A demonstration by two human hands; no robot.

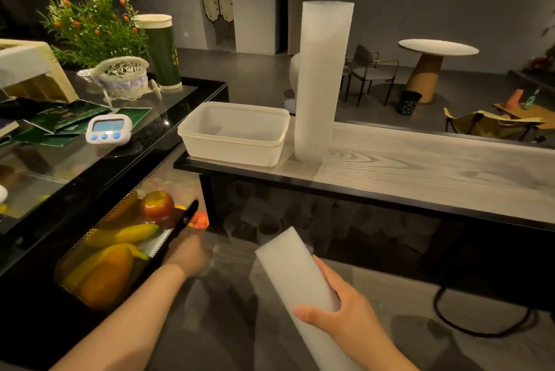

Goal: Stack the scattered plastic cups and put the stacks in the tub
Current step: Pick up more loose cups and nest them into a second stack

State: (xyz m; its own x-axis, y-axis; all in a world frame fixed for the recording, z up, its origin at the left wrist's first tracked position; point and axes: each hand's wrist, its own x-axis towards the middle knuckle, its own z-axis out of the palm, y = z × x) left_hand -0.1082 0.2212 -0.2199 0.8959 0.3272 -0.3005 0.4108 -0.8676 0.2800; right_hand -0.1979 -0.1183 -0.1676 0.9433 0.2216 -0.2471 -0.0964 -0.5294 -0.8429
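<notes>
1. The right hand (345, 307) grips a tilted stack of cups (300, 280), low in front of the surface (420, 166).
2. The left hand (190, 253) reaches down to the lower shelf; it seems to touch a clear cup there, but its grip is blurred.
3. On the surface the tub (237, 133) stands just beside a tall upright stack (321, 82).

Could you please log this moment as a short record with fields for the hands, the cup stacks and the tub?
right hand: grips a tilted stack of cups, held low in front of the counter
left hand: reaches down toward clear loose cups; grasp unclear through blur
tall stack: stands upright on the wooden counter, just right of the tub
tub: holds no cups, at the counter's left end
</notes>
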